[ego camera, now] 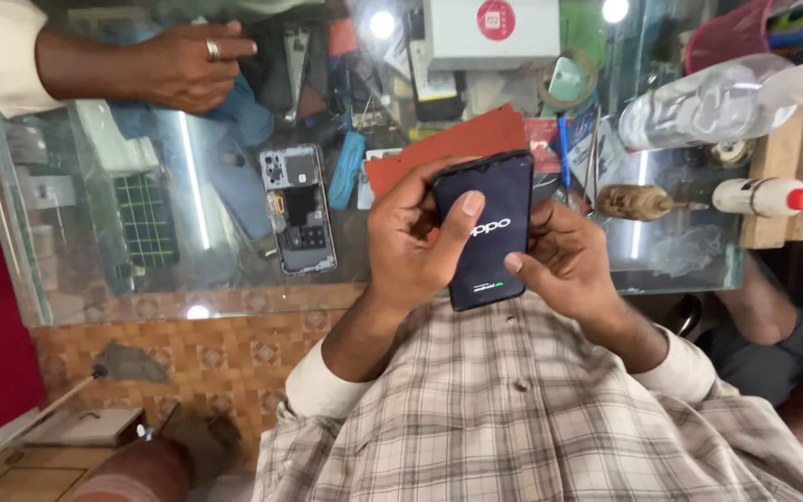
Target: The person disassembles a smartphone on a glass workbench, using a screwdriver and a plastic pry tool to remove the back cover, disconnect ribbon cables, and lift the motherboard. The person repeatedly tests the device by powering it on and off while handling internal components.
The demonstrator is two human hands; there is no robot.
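Observation:
Both my hands hold a black smartphone [488, 228] upright over the near edge of a glass counter [188, 270]. Its dark screen is lit and shows a white logo. My left hand [409, 240] wraps the phone's left side, with the thumb lying on the screen. My right hand [569, 260] grips the right side, its thumb touching the lower right part of the screen.
An opened phone without its back cover [297, 209] lies on the counter to the left. Another person's ringed hand [183, 65] rests on a blue cloth at the far left. A red sheet [457, 144], white box [492, 33], clear bottle [717, 98], red-capped bottle [764, 195] and wooden-handled tool [638, 202] crowd the far side.

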